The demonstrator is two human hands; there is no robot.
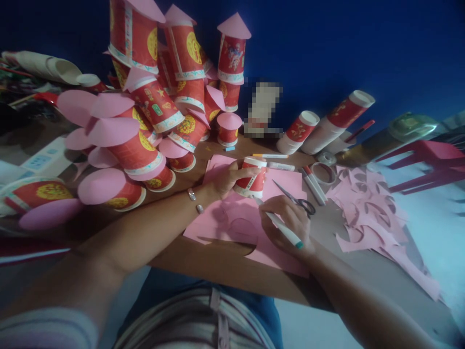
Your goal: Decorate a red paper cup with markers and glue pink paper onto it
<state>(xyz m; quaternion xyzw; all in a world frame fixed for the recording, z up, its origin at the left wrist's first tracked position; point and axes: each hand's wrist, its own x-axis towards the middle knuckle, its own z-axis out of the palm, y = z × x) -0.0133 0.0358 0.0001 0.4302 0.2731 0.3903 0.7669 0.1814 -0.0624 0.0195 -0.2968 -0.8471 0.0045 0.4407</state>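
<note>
My left hand (228, 180) is wrapped round a red and white paper cup (252, 180) that stands on a sheet of pink paper (290, 182). In my right hand (286, 218) is a white marker pen (285, 229) with a green end, its other end close to the cup's bottom rim. Whether the tip touches the paper cannot be made out. A curved outline shows on the pink paper below the cup. Scissors (296, 198) with dark handles lie just beyond my right hand.
Several red cups with pink cone tops (234, 29) are stacked at the left and back. Stacked cups (298, 131) stand at the back right, near a roll of tape (323, 173) and markers (314, 186). Pink paper scraps (370, 208) cover the right side. A red stool (432, 155) stands beyond.
</note>
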